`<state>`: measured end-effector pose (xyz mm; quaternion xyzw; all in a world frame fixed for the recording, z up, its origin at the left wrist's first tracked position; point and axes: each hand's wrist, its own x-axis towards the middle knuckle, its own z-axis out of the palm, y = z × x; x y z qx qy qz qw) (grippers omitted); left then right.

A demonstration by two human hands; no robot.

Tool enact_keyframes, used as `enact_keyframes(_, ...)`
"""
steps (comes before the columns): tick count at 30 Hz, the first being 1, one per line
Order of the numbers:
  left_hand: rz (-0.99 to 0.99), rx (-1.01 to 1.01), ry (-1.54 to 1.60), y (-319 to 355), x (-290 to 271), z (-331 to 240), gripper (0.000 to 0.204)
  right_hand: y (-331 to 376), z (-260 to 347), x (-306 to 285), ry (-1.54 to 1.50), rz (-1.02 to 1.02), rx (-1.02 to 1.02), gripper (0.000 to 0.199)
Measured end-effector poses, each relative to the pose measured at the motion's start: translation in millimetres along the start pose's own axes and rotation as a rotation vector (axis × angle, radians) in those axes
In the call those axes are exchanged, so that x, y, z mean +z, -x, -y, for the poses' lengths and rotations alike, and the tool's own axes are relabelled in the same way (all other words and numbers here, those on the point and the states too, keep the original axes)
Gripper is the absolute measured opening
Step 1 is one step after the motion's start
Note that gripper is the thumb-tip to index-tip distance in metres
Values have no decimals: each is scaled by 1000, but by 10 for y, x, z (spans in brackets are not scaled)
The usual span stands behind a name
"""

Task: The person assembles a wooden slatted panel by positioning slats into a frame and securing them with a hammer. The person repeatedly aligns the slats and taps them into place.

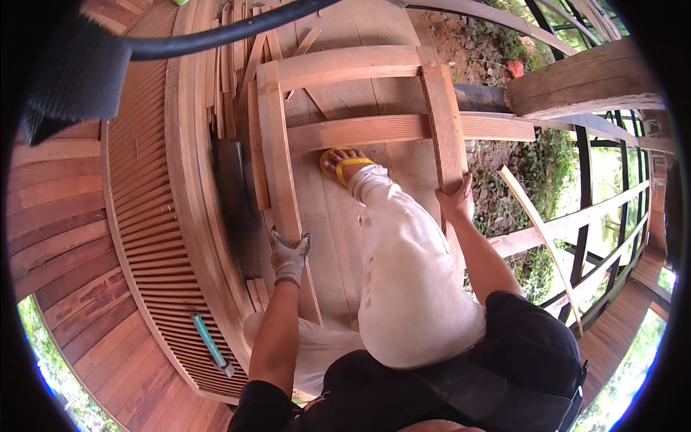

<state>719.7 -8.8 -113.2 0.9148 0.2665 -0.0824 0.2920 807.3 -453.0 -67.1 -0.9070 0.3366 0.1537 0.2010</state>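
Observation:
A wooden frame point(349, 66) of two long side rails joined by a crosspiece at the far end lies in front of me. My left hand point(289, 258), in a pale glove, is closed around the left rail point(276, 158). On the other side, my right hand point(457, 200) grips the right rail point(444, 119), with the thumb on its top face. A ribbed board point(360, 132) runs crosswise between the rails and sticks out past the right one. My foot in a yellow flip-flop point(331, 164) stands on the planks inside the frame.
Loose wood strips point(229, 65) are piled at the far left. Beside them runs a slatted wooden panel point(144, 209), with a green-handled tool point(207, 337) on it. To the right are a thick beam point(586, 79), a leaning thin strip point(540, 230) and dark metal bars point(581, 201) above plants.

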Motion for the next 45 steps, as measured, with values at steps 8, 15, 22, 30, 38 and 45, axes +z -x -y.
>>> enact_keyframes(8, 1, -39, -103, -63, 21, 56, 95, 10, -9, 42, -3, 46, 24, 114)
enact_keyframes(15, 103, -155, -128, -76, -149, -312, 97, -54, -83, 55, -1, 27, -25, 118)
enact_keyframes(22, 70, -111, -4, 16, -153, -291, 96, -77, -155, 51, -61, 68, -32, 123)
enact_keyframes(30, -98, -27, -42, 61, -70, -185, 80, -122, -56, -21, -13, 124, -57, 127)
enact_keyframes(38, -67, -84, -99, 2, -123, -339, 78, -1390, 796, -316, 278, -212, -668, 103)
enact_keyframes(45, -44, -153, -115, -25, -111, -384, 76, -2060, 1554, -176, 374, -184, -492, 103)
